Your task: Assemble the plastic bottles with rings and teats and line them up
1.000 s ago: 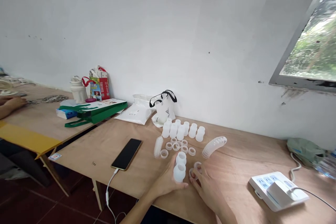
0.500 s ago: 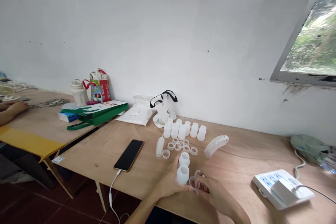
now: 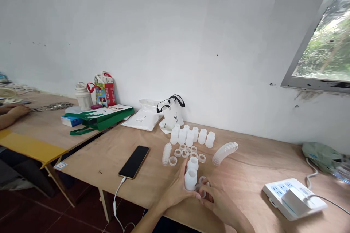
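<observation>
So, nearest first: at bottom centre our left hand [image 3: 179,188] is curled round a pair of white waisted pieces [image 3: 190,180], mouths up, probably so the openings face us. Our right hand [image 3: 218,200] is just beside it, fingertips pinched on a clear ring [image 3: 201,193], with a second ring behind. Can't tell if the left thumb touches the ring too. Having the hands this close looks like a way to keep both sorts of part within fingertip reach

Lower right, a white power strip [image 3: 290,204] sits well clear of our elbow room. Centre left there's a phone [image 3: 134,162] on its cable. Past the hands, loose rings [image 3: 185,153] lie between a short ring stack [image 3: 166,154] and a curved ring stack [image 3: 225,152], seemingly nested to save space. Behind, more white pieces [image 3: 189,138] stand upright in a cluster, then a white tote bag [image 3: 171,120] against the wall
</observation>
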Demonstrator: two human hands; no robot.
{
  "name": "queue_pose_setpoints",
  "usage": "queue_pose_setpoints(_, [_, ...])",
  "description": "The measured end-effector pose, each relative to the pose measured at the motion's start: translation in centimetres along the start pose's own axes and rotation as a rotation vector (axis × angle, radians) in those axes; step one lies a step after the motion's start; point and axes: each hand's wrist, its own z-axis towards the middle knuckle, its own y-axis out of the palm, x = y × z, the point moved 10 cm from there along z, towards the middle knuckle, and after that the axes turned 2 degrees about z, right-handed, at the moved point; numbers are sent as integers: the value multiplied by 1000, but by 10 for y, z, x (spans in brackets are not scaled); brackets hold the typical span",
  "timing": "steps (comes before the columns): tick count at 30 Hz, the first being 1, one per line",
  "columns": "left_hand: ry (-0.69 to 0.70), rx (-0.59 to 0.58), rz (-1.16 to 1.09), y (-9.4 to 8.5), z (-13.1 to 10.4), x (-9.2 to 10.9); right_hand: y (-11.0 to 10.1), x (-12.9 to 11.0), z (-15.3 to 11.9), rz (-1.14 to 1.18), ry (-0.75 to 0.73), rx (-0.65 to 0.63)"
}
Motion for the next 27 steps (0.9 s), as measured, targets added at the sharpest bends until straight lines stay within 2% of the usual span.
queue_pose_setpoints(6, [-49, -41, 59, -2, -3, -1, 3, -5, -8, 17, 21, -88])
queue_pose_setpoints(10, [-184, -87, 135, -18, -16, 7, -1, -12, -15, 52, -36, -120])
queue_pose_setpoints(13, [-214, -18, 268, -44, -34, 31, -9, -14, -20, 88, -46, -112])
queue_pose_setpoints(15, [-225, -25, 364, -53, -46, 51, -12, -18, -25, 135, -44, -129])
queue_pose_setpoints(19, [-176, -319, 406, -30, -68, 88, -16, -42, -36, 269, -117, -166])
queue_pose_setpoints(24, [-122, -403, 319, -18, -70, 110, -12, -71, -39, 470, -213, -209])
queue_pose_setpoints(27, [-36, -416, 273, -16, -67, 120, -16, -79, -36, 597, -257, -172])
